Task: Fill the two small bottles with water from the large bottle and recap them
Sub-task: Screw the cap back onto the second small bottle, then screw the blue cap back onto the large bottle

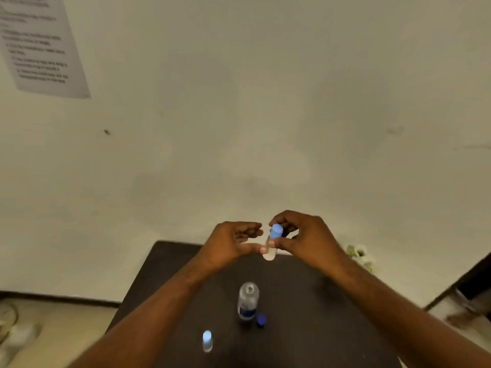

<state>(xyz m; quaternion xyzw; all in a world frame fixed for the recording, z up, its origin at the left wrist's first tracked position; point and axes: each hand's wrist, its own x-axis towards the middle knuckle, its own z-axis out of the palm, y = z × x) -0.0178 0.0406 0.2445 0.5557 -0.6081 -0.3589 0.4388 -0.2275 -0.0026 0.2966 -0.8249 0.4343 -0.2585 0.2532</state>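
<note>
Right hand (305, 235) is what we're watching first: its fingers are curled around the light blue cap (276, 231) of a small clear bottle (270, 251), thumb pressed against the bottle's side, all of it held up in the air over the far end of the table. Our left hand (233, 241) is just beside it, loosely half open, with the thumb stretched out so its tip touches the lower part of that same bottle; the other fingers are curled and don't seem to be gripping anything. Can't tell if there's water in the bottle, it's too blurry.

Down on the dark table (318, 301), between our forearms, stands the large bottle (248, 301), upright, clear with a blue label, and its neck looks open. Its dark blue cap (261, 320) sits on the tabletop just beside it to the right. Nearer to us and a bit left is the second small bottle (207, 340), upright with a pale blue top, pretty smeared so we can't say how full it is.

Room-wise, it's a plain off-white wall (265, 115) behind the table, with a printed sheet of paper (39, 43) stuck up at the top left, text unreadable. Something white and greenish (360, 254) pokes out past our right wrist, no clue what. Pale floor (53, 335) shows bottom left, and there's dark furniture (475, 282) cut off at the right edge.
</note>
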